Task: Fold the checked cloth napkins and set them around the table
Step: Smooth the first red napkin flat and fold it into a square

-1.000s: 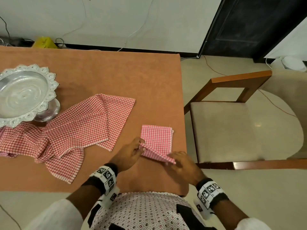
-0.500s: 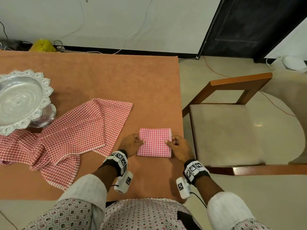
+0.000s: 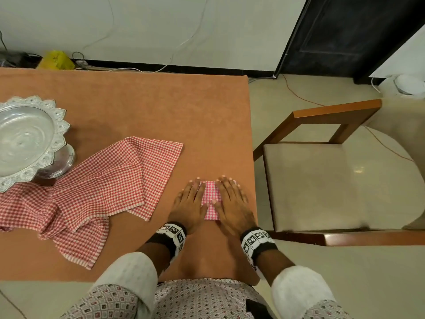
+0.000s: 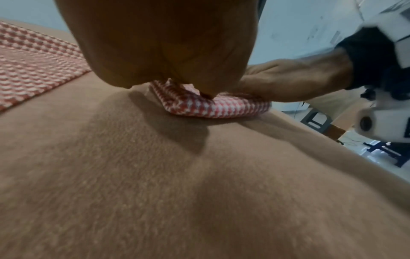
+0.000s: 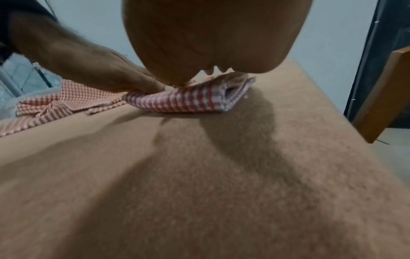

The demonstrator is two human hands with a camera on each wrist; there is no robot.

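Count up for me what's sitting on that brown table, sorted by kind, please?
Folded checked napkin, pressed flat under the left hand and right hand: 1
Heap of unfolded checked cloths: 1 heap; I cannot tell how many cloths are in it
Silver dish on a foot: 1
Total: 3 on the table

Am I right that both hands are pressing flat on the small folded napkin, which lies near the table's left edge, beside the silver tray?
Not quite: the left hand and right hand do press flat on the folded napkin, but the head view shows it near the table's right edge, by the chair. The silver tray stands far to the left.
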